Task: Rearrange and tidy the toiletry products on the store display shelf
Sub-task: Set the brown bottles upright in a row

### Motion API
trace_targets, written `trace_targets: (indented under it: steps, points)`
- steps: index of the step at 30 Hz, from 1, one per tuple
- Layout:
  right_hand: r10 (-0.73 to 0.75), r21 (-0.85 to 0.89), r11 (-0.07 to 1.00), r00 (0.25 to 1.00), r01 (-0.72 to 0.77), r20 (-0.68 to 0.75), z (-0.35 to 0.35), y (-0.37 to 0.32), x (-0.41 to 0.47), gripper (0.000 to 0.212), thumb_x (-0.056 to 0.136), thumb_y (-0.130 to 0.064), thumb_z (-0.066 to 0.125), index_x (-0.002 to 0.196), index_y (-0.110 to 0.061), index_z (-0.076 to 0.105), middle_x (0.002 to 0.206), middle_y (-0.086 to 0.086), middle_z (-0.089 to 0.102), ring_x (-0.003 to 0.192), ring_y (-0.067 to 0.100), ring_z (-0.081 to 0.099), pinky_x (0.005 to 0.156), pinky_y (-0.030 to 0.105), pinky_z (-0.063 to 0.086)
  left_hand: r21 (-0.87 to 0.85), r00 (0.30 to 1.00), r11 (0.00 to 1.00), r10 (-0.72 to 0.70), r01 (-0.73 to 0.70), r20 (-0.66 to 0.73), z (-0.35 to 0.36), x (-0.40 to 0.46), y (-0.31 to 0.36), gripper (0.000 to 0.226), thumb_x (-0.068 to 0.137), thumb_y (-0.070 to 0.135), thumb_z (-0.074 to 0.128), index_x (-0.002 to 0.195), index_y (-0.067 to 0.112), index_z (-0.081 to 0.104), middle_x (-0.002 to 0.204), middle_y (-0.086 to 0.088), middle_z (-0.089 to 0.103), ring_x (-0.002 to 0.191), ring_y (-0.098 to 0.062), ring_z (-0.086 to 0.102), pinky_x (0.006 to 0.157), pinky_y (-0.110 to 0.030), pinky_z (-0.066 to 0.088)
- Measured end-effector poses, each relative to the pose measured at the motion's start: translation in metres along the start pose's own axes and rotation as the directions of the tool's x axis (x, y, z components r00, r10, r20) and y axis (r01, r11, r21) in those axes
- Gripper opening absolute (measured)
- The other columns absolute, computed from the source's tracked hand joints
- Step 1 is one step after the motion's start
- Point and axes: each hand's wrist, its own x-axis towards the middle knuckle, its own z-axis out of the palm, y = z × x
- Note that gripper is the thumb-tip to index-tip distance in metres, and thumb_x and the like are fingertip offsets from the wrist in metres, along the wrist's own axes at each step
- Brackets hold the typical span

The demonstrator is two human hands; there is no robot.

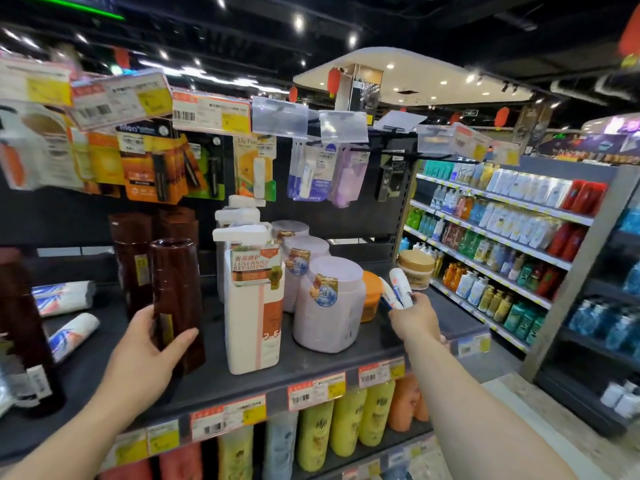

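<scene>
Gripping an upright brown bottle (176, 299) left of the white pump bottle (252, 306), the left hand (149, 344) wraps its base; the right hand (414, 318), right of it, clutches small white tubes (398, 289) pointing upward.

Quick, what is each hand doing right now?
Left hand: grips the brown bottle.
Right hand: holds white tubes.
</scene>
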Motion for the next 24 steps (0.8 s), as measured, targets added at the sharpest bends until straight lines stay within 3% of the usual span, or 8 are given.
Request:
trace_targets:
  steps: [4, 9, 13, 15, 20, 24]
  points:
    - [0.027, -0.058, 0.998, 1.000, -0.027, -0.002, 0.002, -0.002, 0.005, 0.056, 0.080, -0.027, 0.065, 0.131, -0.030, 0.044, 0.125, 0.008, 0.059, 0.115, 0.033, 0.053, 0.097, 0.042, 0.034, -0.004, 1.000, 1.000, 0.014, -0.014, -0.010, 0.001, 0.001, -0.002, 0.054, 0.057, 0.070, 0.065, 0.107, 0.059, 0.045, 0.107, 0.019, 0.064, 0.102, -0.011, 0.062, 0.091, -0.045, 0.051]
    - [0.067, -0.151, 0.986, 0.998, -0.064, 0.015, 0.005, -0.005, 0.008, 0.057, 0.081, -0.029, 0.065, 0.133, -0.033, 0.042, 0.125, 0.007, 0.059, 0.117, 0.032, 0.052, 0.094, 0.042, 0.030, 0.012, 1.000, 1.000, -0.003, 0.003, -0.012, 0.002, -0.001, 0.000, 0.064, 0.059, 0.069, 0.064, 0.117, 0.053, 0.042, 0.108, 0.019, 0.063, 0.102, -0.009, 0.061, 0.084, -0.035, 0.049]
    - [0.076, -0.190, 0.979, 0.997, -0.070, 0.027, 0.005, -0.008, 0.011, 0.052, 0.081, -0.029, 0.066, 0.128, -0.028, 0.043, 0.123, 0.009, 0.059, 0.116, 0.033, 0.052, 0.094, 0.043, 0.031, 0.007, 1.000, 1.000, -0.012, 0.012, -0.015, 0.005, -0.004, 0.002, 0.060, 0.073, 0.050, 0.071, 0.124, 0.047, 0.040, 0.113, 0.018, 0.060, 0.104, -0.010, 0.060, 0.083, -0.032, 0.048]
    - [0.078, -0.201, 0.977, 0.996, -0.066, 0.050, 0.005, -0.009, 0.011, 0.056, 0.081, -0.029, 0.067, 0.131, -0.027, 0.040, 0.125, 0.010, 0.058, 0.117, 0.034, 0.051, 0.095, 0.043, 0.031, -0.009, 1.000, 1.000, -0.015, 0.015, -0.013, 0.006, -0.004, 0.002, 0.059, 0.077, 0.042, 0.072, 0.125, 0.045, 0.040, 0.115, 0.017, 0.060, 0.106, -0.011, 0.059, 0.086, -0.034, 0.049]
    - [0.056, -0.237, 0.971, 0.995, -0.035, 0.083, 0.008, -0.007, 0.007, 0.076, 0.081, -0.034, 0.069, 0.145, -0.030, 0.028, 0.137, 0.012, 0.049, 0.127, 0.034, 0.042, 0.104, 0.045, 0.032, -0.008, 1.000, 1.000, -0.011, 0.011, -0.013, 0.005, -0.005, 0.004, 0.059, 0.077, 0.043, 0.073, 0.125, 0.047, 0.039, 0.113, 0.019, 0.059, 0.100, -0.006, 0.059, 0.078, -0.025, 0.046]
    - [-0.018, -0.200, 0.979, 0.999, 0.026, 0.042, 0.005, -0.008, -0.006, 0.077, 0.081, -0.034, 0.070, 0.146, -0.028, 0.031, 0.139, 0.011, 0.048, 0.129, 0.033, 0.042, 0.107, 0.048, 0.034, -0.038, 1.000, 0.999, -0.020, 0.020, 0.006, 0.005, -0.005, 0.002, 0.059, 0.072, 0.049, 0.072, 0.122, 0.050, 0.042, 0.117, 0.015, 0.062, 0.105, -0.008, 0.060, 0.086, -0.033, 0.050]
